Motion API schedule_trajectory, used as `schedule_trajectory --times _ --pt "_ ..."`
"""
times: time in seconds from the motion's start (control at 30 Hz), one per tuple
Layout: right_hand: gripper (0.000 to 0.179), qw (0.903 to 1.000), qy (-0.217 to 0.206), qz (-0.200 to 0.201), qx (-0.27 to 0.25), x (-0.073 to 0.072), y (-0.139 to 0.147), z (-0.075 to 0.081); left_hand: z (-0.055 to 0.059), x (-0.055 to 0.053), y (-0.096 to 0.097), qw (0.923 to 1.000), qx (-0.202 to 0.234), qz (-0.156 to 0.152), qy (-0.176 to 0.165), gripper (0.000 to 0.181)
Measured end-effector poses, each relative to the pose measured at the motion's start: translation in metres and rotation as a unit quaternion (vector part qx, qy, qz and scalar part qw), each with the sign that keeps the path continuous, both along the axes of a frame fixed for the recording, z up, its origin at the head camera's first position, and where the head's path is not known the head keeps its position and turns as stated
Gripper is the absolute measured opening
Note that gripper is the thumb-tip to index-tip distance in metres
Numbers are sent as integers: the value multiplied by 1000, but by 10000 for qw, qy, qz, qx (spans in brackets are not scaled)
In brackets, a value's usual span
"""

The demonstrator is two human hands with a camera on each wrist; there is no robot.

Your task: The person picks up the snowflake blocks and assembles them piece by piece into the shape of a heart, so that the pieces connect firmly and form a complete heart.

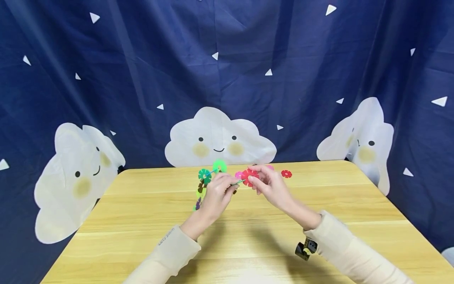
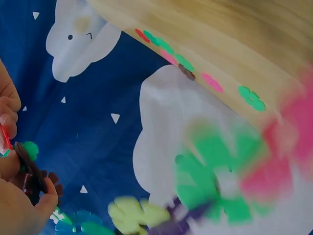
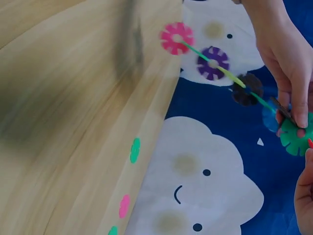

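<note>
In the head view my left hand (image 1: 217,194) grips a chain of slotted plastic snowflake discs over the far part of the table. Beside it, my right hand (image 1: 272,188) pinches a red snowflake disc (image 1: 247,176) between thumb and fingers, its edge at a green disc by the left fingertips. The right wrist view shows the chain trailing from the left hand: a pink disc (image 3: 168,40) at the end, a purple disc (image 3: 207,72), a dark brown disc (image 3: 246,98). A green disc (image 3: 292,142) lies under the left fingertips. Blur softens the chain's near end in the left wrist view.
Loose discs lie along the table's far edge, among them a red one (image 1: 286,174), a pink one (image 2: 212,82) and a green one (image 2: 252,98). Behind the wooden table (image 1: 248,240) hangs a dark blue curtain (image 1: 248,35) with clouds.
</note>
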State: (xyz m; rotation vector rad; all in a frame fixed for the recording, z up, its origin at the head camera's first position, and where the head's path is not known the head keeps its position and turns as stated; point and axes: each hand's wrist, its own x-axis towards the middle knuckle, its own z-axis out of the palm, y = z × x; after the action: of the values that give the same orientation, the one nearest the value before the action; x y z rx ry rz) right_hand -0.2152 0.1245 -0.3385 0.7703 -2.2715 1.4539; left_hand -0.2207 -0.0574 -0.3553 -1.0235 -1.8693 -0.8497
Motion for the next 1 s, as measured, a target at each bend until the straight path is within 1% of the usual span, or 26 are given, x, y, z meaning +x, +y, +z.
schedule_trajectory --times 0.1,0.2,0.33,0.43,0.57,0.6,0.67,0.8,0.9,1.0 --pt "27 9997 218 -94 -90 2 -4 -1 2 1 2 9998 78 55 192 13" --pt "25 9988 413 -56 -250 2 -8 -3 5 2 2 9992 136 122 342 12" --pt "25 9976 526 59 -441 0 -9 -4 7 2 3 9992 105 166 349 9" --pt "27 9981 437 67 -423 -1 -5 -3 7 -1 2 9997 18 5 225 12" --pt "26 9985 164 61 -524 -4 1 1 7 -4 0 9995 -19 -312 61 26" --pt "26 9980 50 42 -621 -5 3 3 7 -5 -1 9993 -6 -362 39 29" --pt "25 9958 -245 -4 -878 -7 6 5 6 -5 -3 9993 10 -359 36 33" --pt "26 9874 -809 -115 -1354 -10 10 8 6 -4 -4 9997 47 -228 -96 41" --pt "27 9844 -977 -169 -1453 -11 12 9 6 -3 -4 9996 65 -64 -280 46" --pt "28 9817 -1109 -182 -1539 -12 13 9 8 -2 -4 9990 90 75 -424 47"
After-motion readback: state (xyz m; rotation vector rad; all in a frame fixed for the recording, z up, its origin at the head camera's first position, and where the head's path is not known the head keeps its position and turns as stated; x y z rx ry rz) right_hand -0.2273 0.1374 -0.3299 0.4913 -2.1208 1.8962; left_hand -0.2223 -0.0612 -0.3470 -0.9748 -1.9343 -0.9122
